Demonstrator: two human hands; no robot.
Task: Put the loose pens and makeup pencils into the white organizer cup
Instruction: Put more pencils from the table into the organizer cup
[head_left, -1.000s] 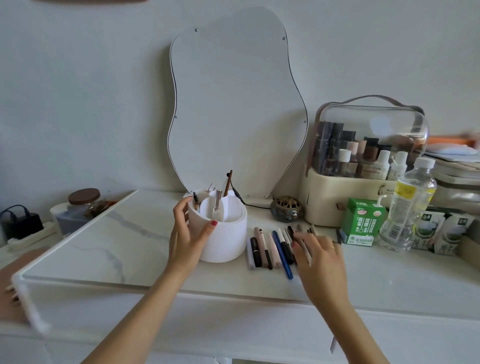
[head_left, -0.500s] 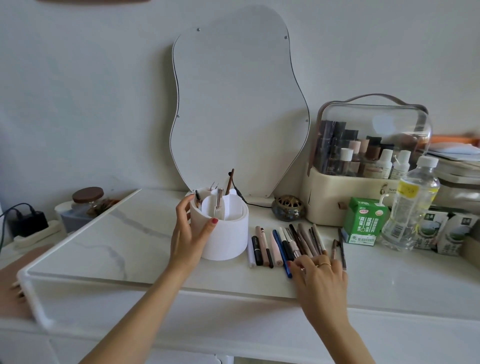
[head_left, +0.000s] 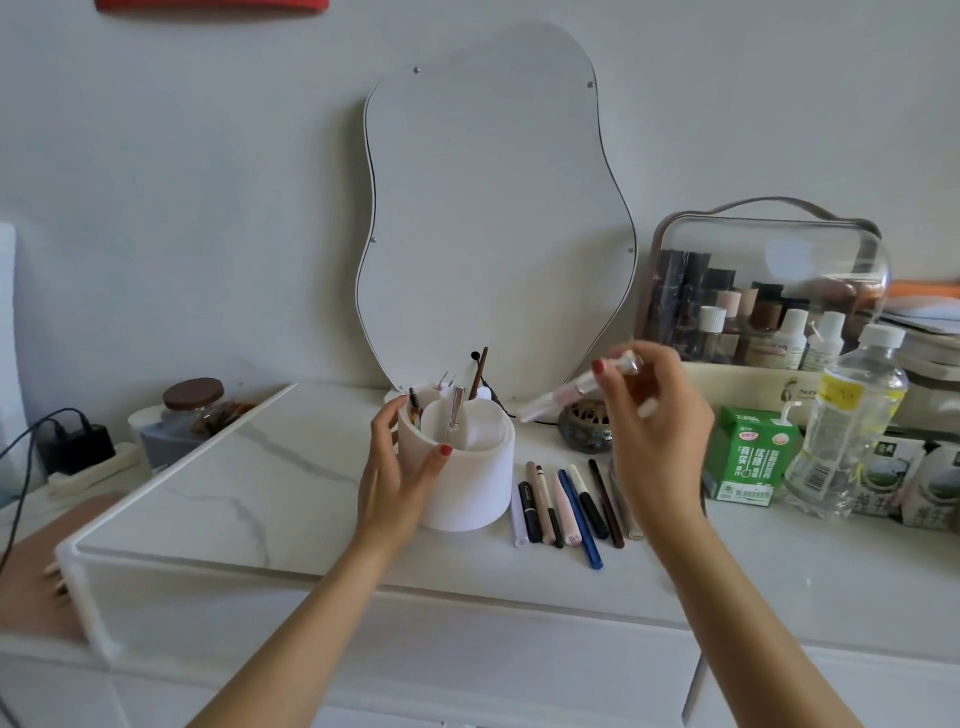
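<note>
A white organizer cup (head_left: 475, 483) stands on the marble top, with a brush, tweezers and a brown pencil upright in its compartments. My left hand (head_left: 400, 470) grips its left side, thumb on the front wall. Right of the cup lies a row of several pens and makeup pencils (head_left: 563, 506), among them a blue pen (head_left: 579, 519). My right hand (head_left: 657, 415) is raised above that row and pinches a blurred pink-and-white pencil (head_left: 563, 392), which points down-left toward the cup.
A wavy mirror (head_left: 493, 218) leans on the wall behind the cup. A small dark ornament (head_left: 584, 428) sits behind the pens. A cosmetics case (head_left: 763, 291), green carton (head_left: 748, 457) and water bottle (head_left: 847, 421) crowd the right. A jar (head_left: 189, 415) and charger stand left.
My right hand was flat on the pens, then drew back and lifted with a pink-and-white pencil pinched in its fingers. My left hand stayed on the cup.
</note>
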